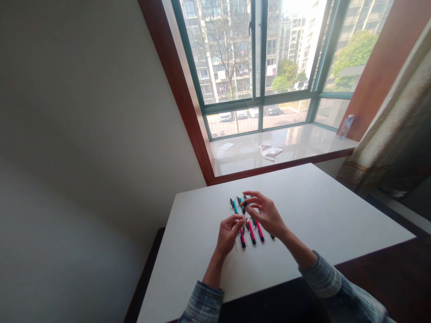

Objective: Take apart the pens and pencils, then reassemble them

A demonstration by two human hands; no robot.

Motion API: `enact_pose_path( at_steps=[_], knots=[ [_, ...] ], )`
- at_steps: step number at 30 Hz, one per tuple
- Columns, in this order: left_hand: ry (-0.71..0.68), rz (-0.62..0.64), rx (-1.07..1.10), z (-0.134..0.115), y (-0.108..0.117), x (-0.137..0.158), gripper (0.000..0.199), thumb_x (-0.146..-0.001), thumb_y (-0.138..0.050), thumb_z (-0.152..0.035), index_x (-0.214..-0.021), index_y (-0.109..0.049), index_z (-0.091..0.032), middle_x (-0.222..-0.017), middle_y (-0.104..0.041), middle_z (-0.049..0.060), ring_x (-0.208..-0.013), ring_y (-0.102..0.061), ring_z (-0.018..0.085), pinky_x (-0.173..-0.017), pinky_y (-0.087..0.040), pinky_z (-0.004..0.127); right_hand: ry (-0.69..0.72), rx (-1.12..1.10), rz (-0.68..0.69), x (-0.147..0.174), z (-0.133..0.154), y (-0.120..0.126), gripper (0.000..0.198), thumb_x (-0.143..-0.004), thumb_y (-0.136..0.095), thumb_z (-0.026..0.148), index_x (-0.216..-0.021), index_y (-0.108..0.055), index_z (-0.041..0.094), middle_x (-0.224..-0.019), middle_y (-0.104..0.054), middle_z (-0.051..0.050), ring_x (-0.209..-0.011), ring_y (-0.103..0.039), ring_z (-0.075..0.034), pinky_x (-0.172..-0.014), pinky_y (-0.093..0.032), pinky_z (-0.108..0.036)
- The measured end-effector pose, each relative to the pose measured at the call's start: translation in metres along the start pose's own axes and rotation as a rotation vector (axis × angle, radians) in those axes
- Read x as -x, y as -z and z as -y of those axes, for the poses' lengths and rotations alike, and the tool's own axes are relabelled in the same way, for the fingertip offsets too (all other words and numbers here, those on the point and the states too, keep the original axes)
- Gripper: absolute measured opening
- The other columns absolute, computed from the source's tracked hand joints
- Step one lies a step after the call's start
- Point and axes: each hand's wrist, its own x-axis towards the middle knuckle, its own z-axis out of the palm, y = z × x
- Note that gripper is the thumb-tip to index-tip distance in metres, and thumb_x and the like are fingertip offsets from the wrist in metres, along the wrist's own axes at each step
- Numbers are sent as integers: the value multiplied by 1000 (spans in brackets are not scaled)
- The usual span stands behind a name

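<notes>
In the head view, the left hand (230,234) has thumb and forefinger pinched together on a slender, pale, see-through piece (244,218), which stands roughly upright between the two hands. The right hand (266,214), just above and to the right, grips a small black piece (244,204) with its fingertips; whether the two pieces are joined cannot be told.

Beneath and around the hands, slim pens lie in two rows on the white, smooth-topped table (195,229). In the nearer row, three pink-and-black pens (251,232) show, just right of the left hand, plus one black end (272,236) beside the right wrist. In the farther row, at least two turquoise-and-black pens (235,206) show; the right hand hides the rest, so their full number is unclear. Thin whitish sticks (236,243) lie among the pens, too fine to count.
</notes>
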Motion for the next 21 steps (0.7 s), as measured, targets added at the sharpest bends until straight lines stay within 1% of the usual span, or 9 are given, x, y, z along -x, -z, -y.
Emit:
enact_pose_path(
  at_steps=[2,5,8,10,12,15,18,21],
  knots=[
    [6,8,3,2,0,0,35,-86,-73,-48,-91,-75,-13,-88,-73,9,-76,-62,18,-70,-49,28,20,37,5,-2,7,2,41,-89,-69,31,-128,-62,25,-101,-76,-6,-102,-72,-24,-92,-56,-45],
    [15,8,-6,4,1,-1,35,-84,-75,-49,-92,-76,-14,-89,-74,9,-74,-63,18,-68,-50,28,49,49,5,-6,20,5,42,-89,-70,33,-129,-62,26,-101,-76,-6,-101,-71,-24,-92,-56,-45],
    [21,1,-6,5,1,0,37,-82,-76,-50,-92,-77,-15,-91,-75,10,-74,-63,19,-67,-50,28,72,1,-37,-8,30,10,41,-89,-71,37,-127,-63,25,-103,-76,-7,-104,-71,-26,-92,-57,-45],
    [20,-3,7,5,1,0,36,-82,-77,-49,-92,-77,-15,-91,-75,10,-74,-64,19,-67,-50,28,69,-27,-82,-9,30,18,40,-89,-72,41,-124,-64,24,-104,-76,-8,-105,-71,-26,-90,-59,-44],
    [19,-10,32,4,2,1,35,-82,-78,-48,-91,-76,-14,-90,-75,10,-76,-66,19,-69,-51,29,48,-16,-135,-9,22,31,40,-88,-73,44,-121,-65,24,-104,-76,-8,-104,-71,-27,-88,-60,-43],
    [22,-33,70,2,2,1,34,-82,-77,-48,-90,-75,-15,-89,-76,10,-79,-67,20,-72,-52,30,-37,97,-215,-5,-1,58,40,-86,-72,47,-117,-67,22,-104,-75,-9,-97,-73,-26,-84,-61,-42],
    [21,-51,65,0,1,1,36,-82,-77,-50,-89,-75,-15,-90,-76,10,-82,-67,21,-74,-53,31,-144,344,-226,6,-31,84,37,-86,-69,45,-114,-70,21,-104,-74,-10,-83,-74,-24,-74,-61,-40],
    [28,-45,48,0,1,1,38,-82,-76,-52,-88,-75,-14,-88,-75,10,-77,-65,19,-69,-51,29,-194,595,-175,19,-56,96,31,-88,-64,37,-113,-70,20,-98,-73,-7,-74,-72,-21,-73,-60,-39]
  ],
)
